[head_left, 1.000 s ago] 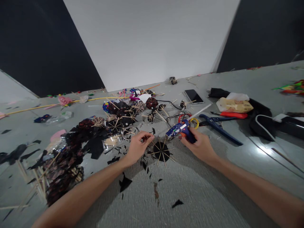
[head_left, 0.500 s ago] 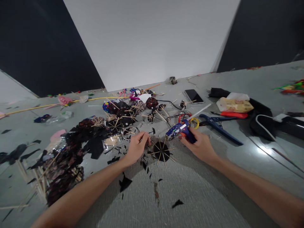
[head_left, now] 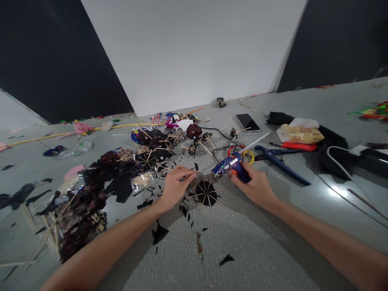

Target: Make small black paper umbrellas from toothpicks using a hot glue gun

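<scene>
My right hand grips a blue hot glue gun, its nozzle pointing left and a clear glue stick poking out of the back. My left hand is closed in a pinch just left of the nozzle; whatever its fingertips hold is too small to make out. Between and below both hands, a black disc with thin wooden sticks fanned across it like spokes lies on the grey floor. The left fingertips are just above and left of the disc, close to its upper sticks.
Black scraps are strewn around. At left lies a heap of dark crumpled material with loose sticks. Several similar spoked pieces sit farther back. Blue-handled cutters, a phone and a tissue packet are on the right.
My left fingers have stretched to the right into a pinch nearer the nozzle. The right hand, glue gun and spoked disc look nearly unmoved.
</scene>
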The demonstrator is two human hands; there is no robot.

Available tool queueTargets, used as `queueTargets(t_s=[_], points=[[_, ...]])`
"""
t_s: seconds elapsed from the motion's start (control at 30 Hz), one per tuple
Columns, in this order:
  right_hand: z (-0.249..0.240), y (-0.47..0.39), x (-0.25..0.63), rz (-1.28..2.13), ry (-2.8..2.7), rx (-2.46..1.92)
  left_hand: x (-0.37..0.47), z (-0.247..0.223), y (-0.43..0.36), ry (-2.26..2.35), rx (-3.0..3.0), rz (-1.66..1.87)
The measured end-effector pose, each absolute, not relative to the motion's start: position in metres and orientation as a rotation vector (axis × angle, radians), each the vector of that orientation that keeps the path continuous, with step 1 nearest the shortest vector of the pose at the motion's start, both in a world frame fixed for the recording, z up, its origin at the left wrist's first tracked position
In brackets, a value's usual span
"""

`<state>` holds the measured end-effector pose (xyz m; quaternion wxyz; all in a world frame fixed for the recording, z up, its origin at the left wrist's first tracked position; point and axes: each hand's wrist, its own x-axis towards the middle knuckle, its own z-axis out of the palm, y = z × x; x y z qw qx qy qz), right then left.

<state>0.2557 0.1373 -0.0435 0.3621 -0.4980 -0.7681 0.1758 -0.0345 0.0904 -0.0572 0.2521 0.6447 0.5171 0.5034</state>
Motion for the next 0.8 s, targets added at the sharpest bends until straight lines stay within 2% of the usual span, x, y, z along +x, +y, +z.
queueTargets(t_s=[0.33,0.6,0.8], points=[[-0.042,0.136,0.255,0.455,-1.960,-1.286,-0.040,-0.054,0.092,1.453,1.972,1.352],[-0.041,0.136,0.254,0.471,-1.947,-1.279,-0.031,-0.055,0.087,1.484,2.305,1.025],[-0.044,0.137,0.255,0.467,-1.949,-1.267,-0.030,-0.057,0.089,1.458,2.315,0.989]])
